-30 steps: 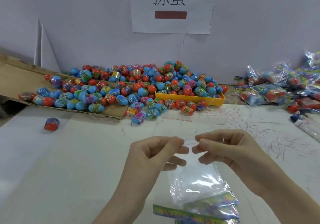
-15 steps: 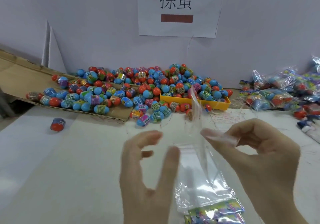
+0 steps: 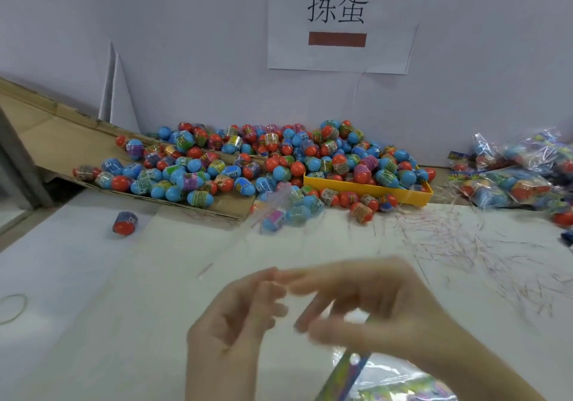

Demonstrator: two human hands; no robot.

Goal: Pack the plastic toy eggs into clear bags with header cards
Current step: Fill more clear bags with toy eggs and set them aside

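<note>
Two hands meet low in the view, both blurred: our left hand (image 3: 238, 323) has loosely curled fingers and we cannot tell whether it pinches anything, and our right hand (image 3: 369, 310) seems to hold the clear bag (image 3: 381, 379), whose coloured header card (image 3: 350, 376) hangs below the palm, but the grip itself is not clear. The step, we judge, is opening the bag mouth. We should rub the two film layers apart with thumb and forefinger, then keep the mouth wide before reaching to the pile of toy eggs (image 3: 279, 165) far ahead by the wall.
</note>
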